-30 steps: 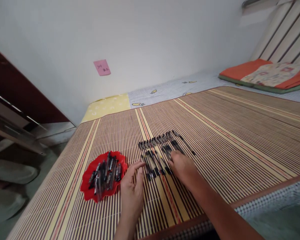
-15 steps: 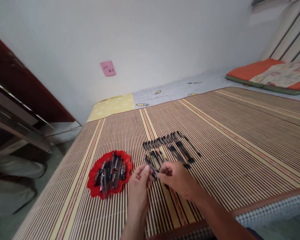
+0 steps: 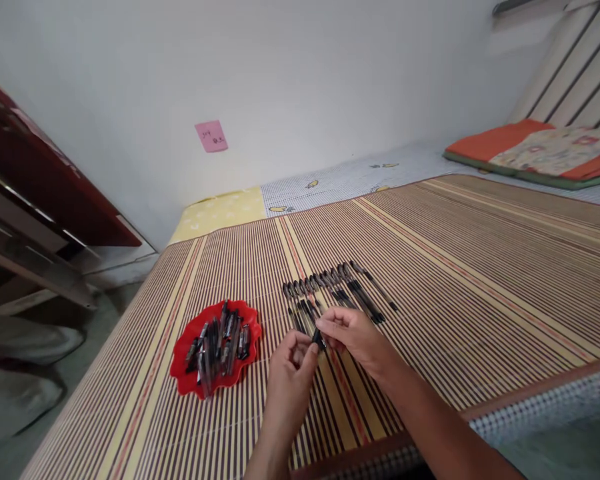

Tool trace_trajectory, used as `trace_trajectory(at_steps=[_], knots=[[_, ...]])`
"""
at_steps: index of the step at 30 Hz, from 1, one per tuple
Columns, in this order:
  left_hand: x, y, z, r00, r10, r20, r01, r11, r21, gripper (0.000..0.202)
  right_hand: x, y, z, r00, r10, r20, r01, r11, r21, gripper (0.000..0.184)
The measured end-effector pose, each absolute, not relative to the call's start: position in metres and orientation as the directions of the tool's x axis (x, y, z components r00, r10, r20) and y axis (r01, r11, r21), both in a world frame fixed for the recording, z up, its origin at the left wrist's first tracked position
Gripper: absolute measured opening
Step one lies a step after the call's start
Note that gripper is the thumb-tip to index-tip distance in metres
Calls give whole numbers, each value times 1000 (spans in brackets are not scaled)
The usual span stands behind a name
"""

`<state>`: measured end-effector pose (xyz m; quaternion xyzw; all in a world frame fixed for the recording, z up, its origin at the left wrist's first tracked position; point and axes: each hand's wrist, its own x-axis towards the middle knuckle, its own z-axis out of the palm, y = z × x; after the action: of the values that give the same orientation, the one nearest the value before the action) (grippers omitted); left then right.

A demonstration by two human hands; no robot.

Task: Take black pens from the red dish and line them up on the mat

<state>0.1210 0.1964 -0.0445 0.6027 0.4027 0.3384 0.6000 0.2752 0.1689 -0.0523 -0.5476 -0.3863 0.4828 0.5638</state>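
My left hand [image 3: 291, 367] and my right hand [image 3: 353, 335] meet above the mat, fingers closed in a pinch on a dark pen [image 3: 317, 339]. Most of this pen is hidden by my fingers. Just beyond them lies a row of black pens [image 3: 365, 301] side by side, their capped ends pointing away from me. My hands partly cover the near ends of that row. Left of my left hand, a red scalloped plate [image 3: 180, 373] bears a loose pile of dark and clear pens [image 3: 223, 343].
A striped bamboo mat [image 3: 460, 287] covers the bed. Folded orange and floral bedding [image 3: 535, 152] lies at the far right. On the white wall behind is a pink note [image 3: 211, 136]. Grey-clad legs [image 3: 30, 360] show at the lower left, past the bed's edge.
Both hands have shifted slightly and closed in on the pen. It showed as a slanted barrel between them before; now only a short dark part shows at the fingertips.
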Motion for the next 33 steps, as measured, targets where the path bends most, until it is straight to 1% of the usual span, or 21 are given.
trace_trajectory(at_steps=[3,6,8,11,12,14,17,22,25,29,33], knots=[[120,196,-42,426,904,-21,136,-41,990,19,276,167,-51,223,971,-81,-129,-53,-990,33],[117,196,-39,438,898,-47,139,-16,990,24,279,163,-49,203,978,-41,-111,-19,-994,29],[115,197,-39,507,853,-128,102,88,991,32,282,161,-46,173,985,-19,-115,1,-993,27],[113,197,-42,595,760,-262,-5,329,944,37,283,159,-42,90,996,-2,-154,12,-988,26],[113,197,-43,609,740,-285,-33,383,923,38,283,159,-42,68,998,-5,-169,6,-986,27],[114,196,-45,618,725,-305,-54,425,903,38,281,160,-43,56,998,-22,-206,-10,-978,29],[117,195,-47,604,741,-294,-45,400,916,40,278,163,-48,86,995,-50,-253,-26,-967,30],[120,195,-47,596,778,-198,-52,283,958,39,277,167,-58,134,983,-127,-281,-85,-956,35],[120,194,-45,587,786,-196,-36,267,963,36,278,168,-61,141,974,-174,-319,-122,-940,40],[120,191,-42,566,802,-190,-18,242,970,35,278,169,-60,171,969,-177,-303,-119,-946,41],[121,190,-43,546,815,-192,19,217,976,34,279,168,-55,166,976,-143,-268,-95,-959,41]])
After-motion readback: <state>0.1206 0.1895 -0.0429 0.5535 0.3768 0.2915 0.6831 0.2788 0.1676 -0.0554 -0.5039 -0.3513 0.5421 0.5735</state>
